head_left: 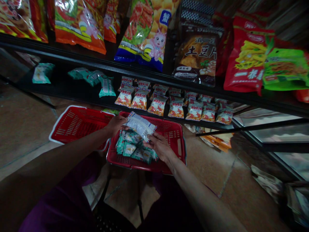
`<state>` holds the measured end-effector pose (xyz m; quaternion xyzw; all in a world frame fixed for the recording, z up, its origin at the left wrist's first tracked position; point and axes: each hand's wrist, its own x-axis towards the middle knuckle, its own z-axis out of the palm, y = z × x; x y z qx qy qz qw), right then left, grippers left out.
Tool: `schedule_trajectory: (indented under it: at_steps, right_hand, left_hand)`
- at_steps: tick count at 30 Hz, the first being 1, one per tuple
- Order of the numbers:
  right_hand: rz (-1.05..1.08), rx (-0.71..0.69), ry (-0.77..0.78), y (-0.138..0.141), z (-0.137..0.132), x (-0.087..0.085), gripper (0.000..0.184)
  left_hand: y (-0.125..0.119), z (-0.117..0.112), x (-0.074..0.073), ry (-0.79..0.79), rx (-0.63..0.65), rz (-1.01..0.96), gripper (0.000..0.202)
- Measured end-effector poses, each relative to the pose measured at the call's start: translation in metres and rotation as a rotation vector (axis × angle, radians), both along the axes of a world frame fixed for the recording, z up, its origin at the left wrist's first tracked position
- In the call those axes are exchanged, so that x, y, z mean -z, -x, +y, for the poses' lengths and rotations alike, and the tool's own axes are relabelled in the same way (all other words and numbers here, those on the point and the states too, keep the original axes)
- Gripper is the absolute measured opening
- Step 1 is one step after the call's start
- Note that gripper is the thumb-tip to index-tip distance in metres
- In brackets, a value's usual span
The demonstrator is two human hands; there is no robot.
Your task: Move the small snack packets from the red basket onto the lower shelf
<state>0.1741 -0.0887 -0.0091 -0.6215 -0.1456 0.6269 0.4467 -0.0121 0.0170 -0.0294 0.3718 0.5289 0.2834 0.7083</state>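
Both of my hands hold one small white snack packet (140, 125) with blue and red print, its back side up, above a red plastic basket (174, 135). My left hand (116, 125) grips the packet's left end and my right hand (159, 146) pinches its lower right edge. Under the packet, inside the basket, lie several teal and white snack packets (132, 149).
A second red basket (77, 124) stands on the tiled floor to the left. A low black shelf (72, 91) carries several orange-white packets (156, 106) and teal packets (106, 86). Large snack bags (147, 30) stand on the shelf above. A glass case (277, 135) is at right.
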Motion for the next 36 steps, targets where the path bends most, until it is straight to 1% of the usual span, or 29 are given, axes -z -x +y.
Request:
schedule_trajectory:
  at_steps: [3, 5, 8, 10, 13, 17, 22, 24, 26, 28, 31, 33, 36]
  right_hand:
    - [-0.008, -0.018, -0.049, -0.001, 0.0, -0.002, 0.023]
    - [-0.01, -0.027, -0.051, -0.002, 0.0, -0.004, 0.023]
    - [-0.021, 0.0, -0.017, -0.002, 0.001, -0.006, 0.024]
    - [-0.037, 0.039, 0.001, -0.001, 0.002, -0.008, 0.028]
    - [-0.078, 0.071, 0.001, 0.001, 0.002, -0.008, 0.038]
    - [-0.169, 0.03, -0.025, 0.001, 0.002, -0.007, 0.058]
    - [-0.233, -0.008, -0.046, 0.0, 0.0, -0.001, 0.078]
    - [-0.241, -0.013, -0.057, 0.0, 0.0, 0.0, 0.082]
    - [-0.24, -0.015, -0.059, -0.001, 0.0, -0.001, 0.085]
    - [-0.239, -0.02, -0.066, -0.001, 0.0, -0.002, 0.087]
    - [-0.245, -0.05, -0.081, -0.001, 0.0, -0.004, 0.082]
    - [-0.239, -0.065, -0.096, 0.0, 0.0, -0.004, 0.078]
    - [-0.225, -0.083, -0.141, 0.0, 0.0, -0.004, 0.072]
  left_hand:
    - [0.0, 0.0, -0.004, 0.05, -0.003, 0.027, 0.01]
    - [0.0, 0.0, -0.007, 0.063, -0.01, 0.072, 0.012]
    - [0.0, 0.002, -0.007, 0.034, -0.018, 0.131, 0.017]
    - [0.001, 0.003, -0.005, 0.011, -0.017, 0.141, 0.018]
    - [0.002, 0.006, -0.002, 0.015, 0.002, 0.145, 0.016]
    - [0.002, 0.005, -0.004, 0.03, 0.023, 0.088, 0.017]
    - [0.001, 0.003, -0.009, 0.095, -0.049, 0.032, 0.008]
    - [0.001, 0.002, -0.009, 0.122, -0.079, 0.039, 0.006]
    - [0.002, 0.002, -0.006, 0.122, -0.106, 0.035, 0.008]
    - [0.003, 0.002, -0.002, 0.113, -0.115, 0.008, 0.01]
    - [0.005, 0.003, 0.003, 0.105, -0.109, -0.049, 0.009]
    - [0.006, 0.003, 0.003, 0.098, -0.107, -0.054, 0.011]
    - [0.006, 0.003, -0.002, 0.101, -0.117, -0.021, 0.013]
